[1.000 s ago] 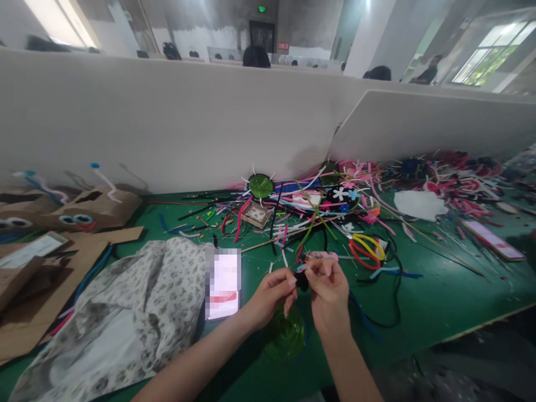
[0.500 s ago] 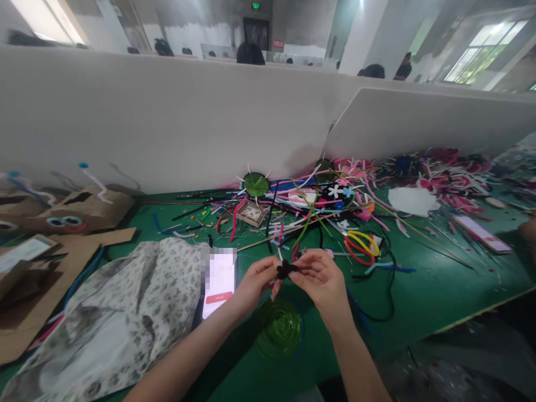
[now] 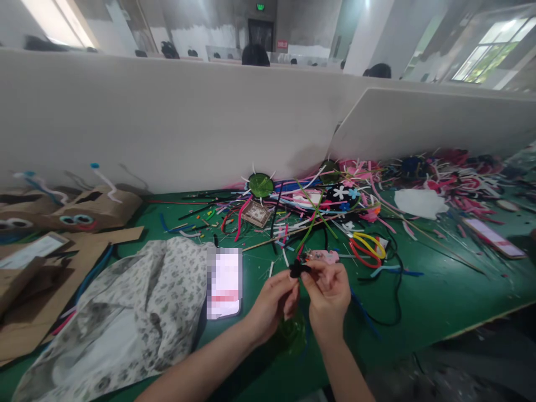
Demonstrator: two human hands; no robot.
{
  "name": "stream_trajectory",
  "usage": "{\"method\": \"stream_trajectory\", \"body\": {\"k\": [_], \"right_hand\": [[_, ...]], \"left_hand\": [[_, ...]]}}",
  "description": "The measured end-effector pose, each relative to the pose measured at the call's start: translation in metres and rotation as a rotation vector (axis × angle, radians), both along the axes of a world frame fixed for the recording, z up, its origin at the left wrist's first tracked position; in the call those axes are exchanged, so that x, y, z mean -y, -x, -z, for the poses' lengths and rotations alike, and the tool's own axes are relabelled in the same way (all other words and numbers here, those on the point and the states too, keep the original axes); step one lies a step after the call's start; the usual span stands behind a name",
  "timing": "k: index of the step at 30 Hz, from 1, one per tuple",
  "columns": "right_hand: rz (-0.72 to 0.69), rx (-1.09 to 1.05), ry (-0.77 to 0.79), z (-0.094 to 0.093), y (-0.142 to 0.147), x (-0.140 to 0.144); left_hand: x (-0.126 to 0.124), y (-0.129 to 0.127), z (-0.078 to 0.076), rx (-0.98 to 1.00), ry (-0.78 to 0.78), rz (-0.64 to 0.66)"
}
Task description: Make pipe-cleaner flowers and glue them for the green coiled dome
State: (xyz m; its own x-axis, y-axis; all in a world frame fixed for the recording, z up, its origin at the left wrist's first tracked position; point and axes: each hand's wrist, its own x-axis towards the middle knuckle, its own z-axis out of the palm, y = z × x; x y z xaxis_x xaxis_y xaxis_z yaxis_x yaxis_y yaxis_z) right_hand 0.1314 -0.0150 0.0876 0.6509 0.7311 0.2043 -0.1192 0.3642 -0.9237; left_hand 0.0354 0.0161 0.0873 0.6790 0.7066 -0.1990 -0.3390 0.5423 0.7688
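Observation:
Between my two hands is a small black pipe-cleaner flower [image 3: 298, 269], its fuzzy petals bunched together. My left hand [image 3: 275, 298] pinches it from the left and below. From the right, the thumb and fingers of my right hand [image 3: 329, 287] grip its other side. Under the hands, a round green transparent dish [image 3: 293, 335] lies on the green table, partly hidden by my left hand. Just behind my right hand rests a pinkish patterned item [image 3: 324, 256], whose kind I cannot make out.
Loose pipe cleaners [image 3: 310, 206] and offcuts lie heaped along the white partition [image 3: 188, 123]. Red-and-yellow-handled scissors [image 3: 368, 248] are at the right. A phone [image 3: 225, 285] and patterned cloth [image 3: 146, 307] lie left, beyond them cardboard figures [image 3: 96, 209]. Another phone [image 3: 494, 237] is far right.
Both hands have turned and drawn closer together around the black flower, my left hand now covering more of the green dish. The whole view has shifted slightly.

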Motion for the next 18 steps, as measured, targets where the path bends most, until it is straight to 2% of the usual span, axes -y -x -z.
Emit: {"method": "stream_trajectory", "body": {"k": [3,6,8,10,14,18], "right_hand": [[-0.034,-0.035,0.044,0.003,-0.005,0.0],[-0.098,-0.053,0.101,0.0,-0.014,-0.001],[-0.125,-0.048,0.139,-0.003,-0.019,0.0],[-0.134,-0.028,0.192,-0.006,-0.022,0.003],[-0.143,0.039,0.276,-0.012,-0.019,0.011],[-0.248,-0.022,0.272,-0.019,-0.015,0.015]], "left_hand": [[-0.003,0.003,-0.002,-0.085,-0.097,0.059],[-0.021,0.014,-0.006,-0.218,-0.317,0.125],[-0.034,0.024,-0.012,-0.358,-0.559,0.067],[-0.042,0.032,-0.019,-0.457,-0.716,-0.017],[-0.043,0.039,-0.025,-0.511,-0.736,-0.052],[-0.041,0.038,-0.024,-0.422,-0.568,-0.036]]}}
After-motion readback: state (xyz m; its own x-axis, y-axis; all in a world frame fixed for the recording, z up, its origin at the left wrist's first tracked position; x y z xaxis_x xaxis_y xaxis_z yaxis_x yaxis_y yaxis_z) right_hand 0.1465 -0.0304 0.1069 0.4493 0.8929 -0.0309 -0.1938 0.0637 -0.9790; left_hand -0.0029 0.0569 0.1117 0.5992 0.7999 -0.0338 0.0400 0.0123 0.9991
